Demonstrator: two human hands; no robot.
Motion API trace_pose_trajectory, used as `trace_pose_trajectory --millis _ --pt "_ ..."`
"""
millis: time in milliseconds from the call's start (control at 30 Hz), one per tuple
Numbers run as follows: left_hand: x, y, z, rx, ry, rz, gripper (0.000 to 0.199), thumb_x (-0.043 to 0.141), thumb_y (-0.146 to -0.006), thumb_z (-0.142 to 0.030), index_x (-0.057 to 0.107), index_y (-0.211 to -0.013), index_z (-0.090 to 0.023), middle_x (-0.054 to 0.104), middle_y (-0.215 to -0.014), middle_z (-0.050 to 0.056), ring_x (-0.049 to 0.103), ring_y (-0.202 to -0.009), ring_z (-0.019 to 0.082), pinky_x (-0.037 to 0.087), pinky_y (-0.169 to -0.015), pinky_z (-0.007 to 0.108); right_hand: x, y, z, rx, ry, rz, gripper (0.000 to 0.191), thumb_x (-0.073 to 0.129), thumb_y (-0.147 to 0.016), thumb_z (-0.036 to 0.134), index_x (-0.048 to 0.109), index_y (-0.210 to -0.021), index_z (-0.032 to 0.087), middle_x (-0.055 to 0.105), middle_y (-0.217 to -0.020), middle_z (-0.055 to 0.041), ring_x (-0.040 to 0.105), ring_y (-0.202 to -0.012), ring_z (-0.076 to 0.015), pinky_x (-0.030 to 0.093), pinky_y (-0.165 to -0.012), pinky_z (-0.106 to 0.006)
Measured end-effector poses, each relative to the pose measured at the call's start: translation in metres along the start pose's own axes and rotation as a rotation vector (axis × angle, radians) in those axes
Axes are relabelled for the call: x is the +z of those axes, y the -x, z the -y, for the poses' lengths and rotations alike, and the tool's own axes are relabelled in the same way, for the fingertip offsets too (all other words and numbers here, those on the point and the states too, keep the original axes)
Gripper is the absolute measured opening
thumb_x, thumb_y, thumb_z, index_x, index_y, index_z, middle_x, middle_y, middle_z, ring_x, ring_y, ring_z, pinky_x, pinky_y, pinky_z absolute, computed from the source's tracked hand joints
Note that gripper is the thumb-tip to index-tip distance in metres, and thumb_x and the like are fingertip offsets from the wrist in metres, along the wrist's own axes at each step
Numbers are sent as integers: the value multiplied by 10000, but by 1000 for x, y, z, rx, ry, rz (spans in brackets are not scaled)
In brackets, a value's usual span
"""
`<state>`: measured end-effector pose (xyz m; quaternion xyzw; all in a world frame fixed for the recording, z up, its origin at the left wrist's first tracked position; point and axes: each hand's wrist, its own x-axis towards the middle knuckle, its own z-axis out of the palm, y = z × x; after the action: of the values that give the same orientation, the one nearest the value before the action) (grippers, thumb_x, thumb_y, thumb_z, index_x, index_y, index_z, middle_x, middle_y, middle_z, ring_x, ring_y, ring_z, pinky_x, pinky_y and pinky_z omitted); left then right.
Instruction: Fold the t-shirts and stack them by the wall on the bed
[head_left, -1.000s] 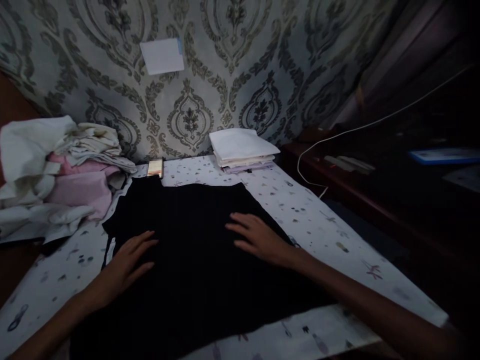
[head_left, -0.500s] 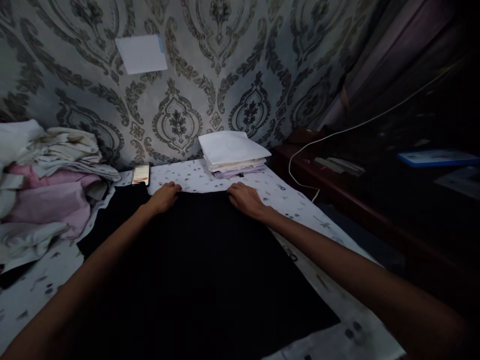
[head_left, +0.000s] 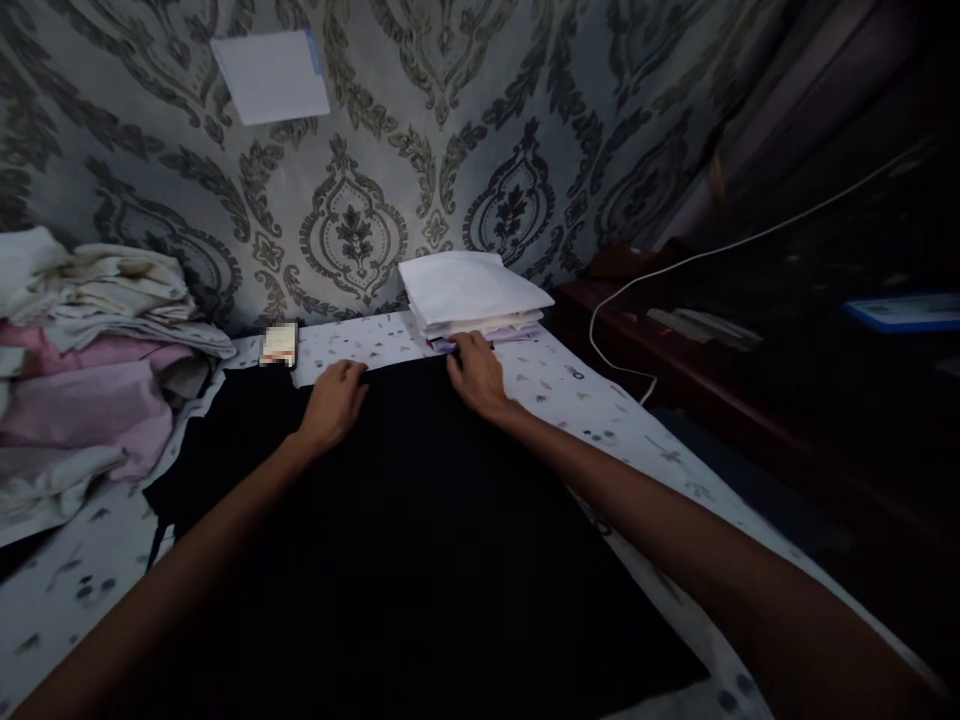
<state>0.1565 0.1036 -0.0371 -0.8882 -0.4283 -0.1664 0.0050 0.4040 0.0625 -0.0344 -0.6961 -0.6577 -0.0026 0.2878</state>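
Note:
A black garment point(head_left: 420, 520), apparently a T-shirt with a sleeve at its left, lies spread over the bed. My left hand point(head_left: 335, 402) rests on it near the far edge, fingers stretched forward and slightly bent. Farther right, my right hand point(head_left: 478, 378) lies on the same far edge with its fingers apart, close to a stack of folded cloths point(head_left: 472, 290). Both hands appear open and press on the fabric. Some fingertips are hard to make out in the dim light.
A heap of crumpled laundry point(head_left: 90, 370) sits at the left. A phone point(head_left: 279, 345) stands beyond the garment, near the patterned wall point(head_left: 352, 230). White bedding point(head_left: 622, 440) shows at the right, and a white cable point(head_left: 660, 270) hangs over dark red furniture point(head_left: 720, 390).
My right hand has moved slightly forward, near the folded stack, its fingers more spread. My left hand's fingers have loosened from the garment's edge. The view has shifted a little.

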Motion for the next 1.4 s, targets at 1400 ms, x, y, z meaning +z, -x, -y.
trace_pose_trajectory --millis 1400 --pt "36 -66 -79 309 111 213 410 418 -1007 -407 513 -1334 -179 511 -1452 134 455 -1355 273 357 -1112 422 -98 221 -37 -48 129 97 441 453 -983 338 512 -1389 175 575 -1341 -190 572 -1219 -332 513 -991 -527"
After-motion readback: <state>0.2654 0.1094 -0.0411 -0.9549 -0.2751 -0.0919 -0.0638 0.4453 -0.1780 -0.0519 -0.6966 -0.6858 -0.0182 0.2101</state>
